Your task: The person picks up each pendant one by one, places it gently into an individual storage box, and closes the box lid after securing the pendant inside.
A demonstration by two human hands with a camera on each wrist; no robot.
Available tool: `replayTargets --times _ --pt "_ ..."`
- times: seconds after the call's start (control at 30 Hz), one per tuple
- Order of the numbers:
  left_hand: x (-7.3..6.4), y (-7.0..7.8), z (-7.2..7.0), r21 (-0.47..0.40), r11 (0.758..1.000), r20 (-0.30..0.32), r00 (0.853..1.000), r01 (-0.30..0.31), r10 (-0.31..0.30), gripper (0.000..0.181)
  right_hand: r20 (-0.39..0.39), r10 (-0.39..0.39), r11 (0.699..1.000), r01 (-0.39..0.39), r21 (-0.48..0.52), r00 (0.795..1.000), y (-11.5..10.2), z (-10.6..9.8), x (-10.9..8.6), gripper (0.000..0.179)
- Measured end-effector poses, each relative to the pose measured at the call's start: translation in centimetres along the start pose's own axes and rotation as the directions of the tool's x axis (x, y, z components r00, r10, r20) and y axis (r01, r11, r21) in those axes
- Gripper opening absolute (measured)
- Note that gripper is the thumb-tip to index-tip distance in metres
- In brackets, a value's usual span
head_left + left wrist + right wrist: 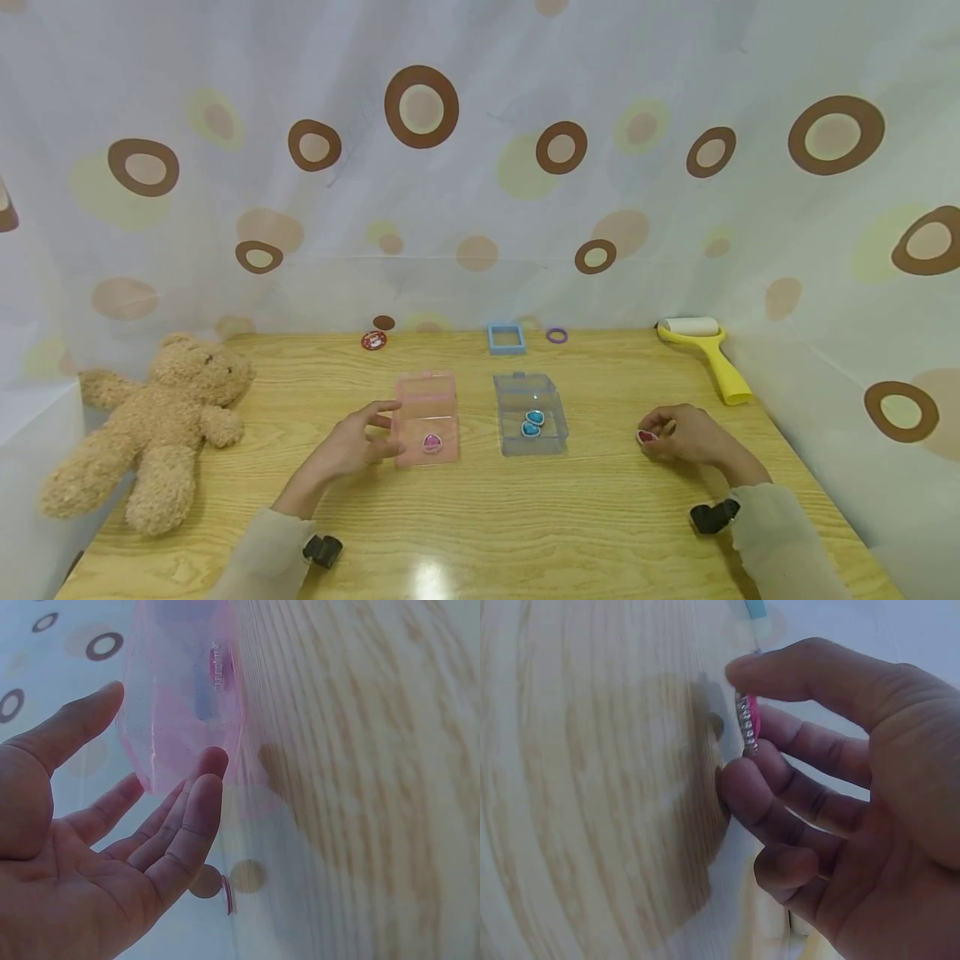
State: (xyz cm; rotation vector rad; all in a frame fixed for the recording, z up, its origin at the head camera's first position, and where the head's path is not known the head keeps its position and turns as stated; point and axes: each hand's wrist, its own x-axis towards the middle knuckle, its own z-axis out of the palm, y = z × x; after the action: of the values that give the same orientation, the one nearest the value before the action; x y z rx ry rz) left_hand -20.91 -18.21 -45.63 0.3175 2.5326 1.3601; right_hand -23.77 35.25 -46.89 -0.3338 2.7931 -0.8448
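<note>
Right hand (686,433) pinches the red gem (646,436); just squeeze lightly. Left hand (348,446), loosely spread by the pink box (431,418), could steady it.

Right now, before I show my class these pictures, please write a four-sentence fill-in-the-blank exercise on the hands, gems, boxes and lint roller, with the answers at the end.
1. The ____ hand pinches a gem with a sparkling rim.
2. The box nearer the left hand is coloured ____.
3. Two gems coloured ____ lie in the other box.
4. The lint roller has a ____ handle.
Missing words: right; pink; blue; yellow.
</note>
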Motion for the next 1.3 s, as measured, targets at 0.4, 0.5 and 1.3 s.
replayTargets --times 0.4,0.5,1.3 --pt "0.0 0.1 0.1 0.014 1.0 -0.016 1.0 0.016 -0.016 0.07 -0.029 -0.055 0.998 0.055 0.01 0.998 -0.3 0.0 0.4 0.026" --pt "0.0 0.1 0.1 0.018 1.0 -0.014 1.0 0.012 -0.012 0.07 -0.042 -0.066 0.998 0.067 0.01 0.997 -0.6 0.0 0.6 0.025" --pt "0.1 0.2 0.2 -0.028 0.999 -0.012 0.999 0.045 -0.045 0.069 -0.077 -0.149 0.987 0.153 0.049 0.986 -4.9 1.1 3.7 0.026"
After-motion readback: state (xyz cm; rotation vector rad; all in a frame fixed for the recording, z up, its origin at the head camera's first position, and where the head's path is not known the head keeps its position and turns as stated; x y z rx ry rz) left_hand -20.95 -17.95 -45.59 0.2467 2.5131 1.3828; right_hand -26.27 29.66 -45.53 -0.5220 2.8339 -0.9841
